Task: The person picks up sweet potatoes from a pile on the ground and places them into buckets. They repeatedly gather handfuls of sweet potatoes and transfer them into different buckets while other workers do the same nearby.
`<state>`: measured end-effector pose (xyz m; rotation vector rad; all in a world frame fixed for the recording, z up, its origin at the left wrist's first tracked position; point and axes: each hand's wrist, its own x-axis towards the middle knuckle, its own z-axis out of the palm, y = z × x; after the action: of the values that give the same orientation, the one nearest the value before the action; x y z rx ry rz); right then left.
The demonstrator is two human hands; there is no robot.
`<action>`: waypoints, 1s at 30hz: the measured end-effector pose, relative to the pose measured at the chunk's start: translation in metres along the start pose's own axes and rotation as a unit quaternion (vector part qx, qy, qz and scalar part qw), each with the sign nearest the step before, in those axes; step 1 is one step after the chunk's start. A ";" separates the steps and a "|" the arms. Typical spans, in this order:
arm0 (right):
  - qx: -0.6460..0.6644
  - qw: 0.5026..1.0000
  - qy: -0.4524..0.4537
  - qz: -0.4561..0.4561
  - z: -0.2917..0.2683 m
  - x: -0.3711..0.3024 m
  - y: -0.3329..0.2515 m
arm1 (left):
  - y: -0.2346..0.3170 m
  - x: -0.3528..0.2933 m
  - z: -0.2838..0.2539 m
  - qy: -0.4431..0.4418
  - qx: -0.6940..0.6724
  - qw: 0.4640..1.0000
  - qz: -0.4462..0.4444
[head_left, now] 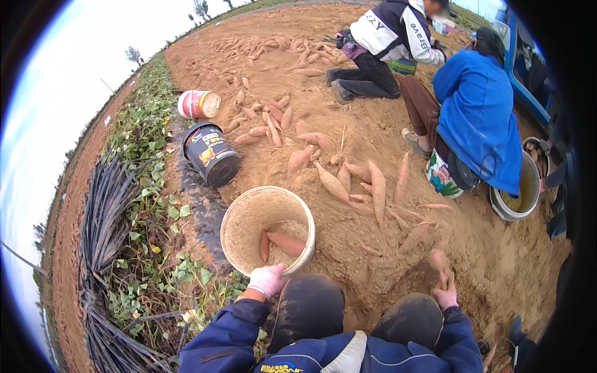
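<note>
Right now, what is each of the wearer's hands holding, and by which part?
The left hand holds the bucket by the near side of its rim. The right hand appears to hold a sweet potato by its near end.

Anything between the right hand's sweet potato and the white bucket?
Nothing visible blocking; only low-lying sweet potatoes and sandy soil lie between the held sweet potato in the right hand and the white bucket.
</note>
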<state>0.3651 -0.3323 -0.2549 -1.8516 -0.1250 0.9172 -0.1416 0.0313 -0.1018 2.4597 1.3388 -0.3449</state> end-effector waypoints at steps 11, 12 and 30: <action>-0.069 0.916 -0.135 -0.373 0.178 -0.069 -0.284 | -0.002 0.003 0.005 0.012 -0.010 0.999 0.039; -0.097 0.897 -0.167 -0.397 0.204 -0.085 -0.306 | -0.003 0.003 0.005 0.015 -0.015 0.999 0.041; -0.309 0.791 -0.341 -0.403 0.432 -0.136 -0.297 | -0.009 0.003 0.011 0.053 -0.024 0.996 0.060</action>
<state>0.0856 0.0669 -0.0189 -1.6325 -1.7048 0.9065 -0.1478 0.0341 -0.1147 2.5351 1.2163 -0.1529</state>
